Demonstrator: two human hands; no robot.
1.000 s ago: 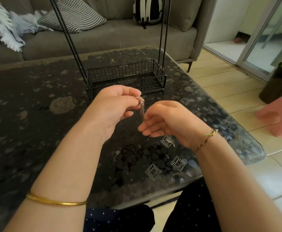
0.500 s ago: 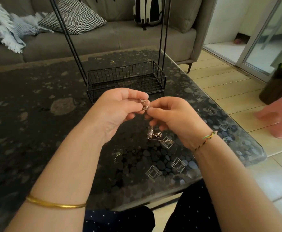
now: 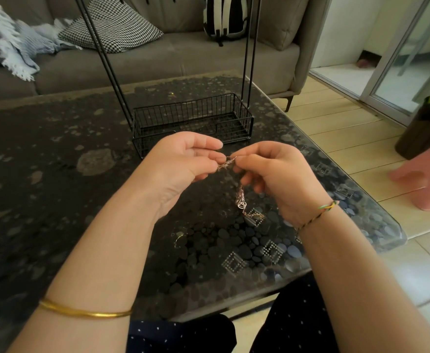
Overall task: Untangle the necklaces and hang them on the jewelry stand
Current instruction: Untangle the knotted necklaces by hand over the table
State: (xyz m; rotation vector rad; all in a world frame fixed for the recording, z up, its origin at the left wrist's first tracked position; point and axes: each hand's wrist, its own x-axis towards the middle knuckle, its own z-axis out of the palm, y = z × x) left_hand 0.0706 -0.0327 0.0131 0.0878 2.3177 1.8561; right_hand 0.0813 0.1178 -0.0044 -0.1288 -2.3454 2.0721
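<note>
You are mid-untangling: at frame centre your left hand [image 3: 183, 159] and right hand [image 3: 272, 171] pinch the necklaces [image 3: 240, 197], fingertips nearly touching, a clump dangling below, apparently knotted. Next, tease strands apart gently. The stand [image 3: 193, 121] above holds none.

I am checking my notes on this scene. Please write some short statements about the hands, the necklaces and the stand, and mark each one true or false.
1. The left hand and the right hand both pinch the tangled necklaces. True.
2. The necklaces lie inside the basket of the jewelry stand. False: the hands hold them in front of the basket, above the table.
3. Part of the necklaces dangles below the right hand's fingers. True.
4. The gold bangle is on the right wrist. False: it is on the left wrist.
</note>
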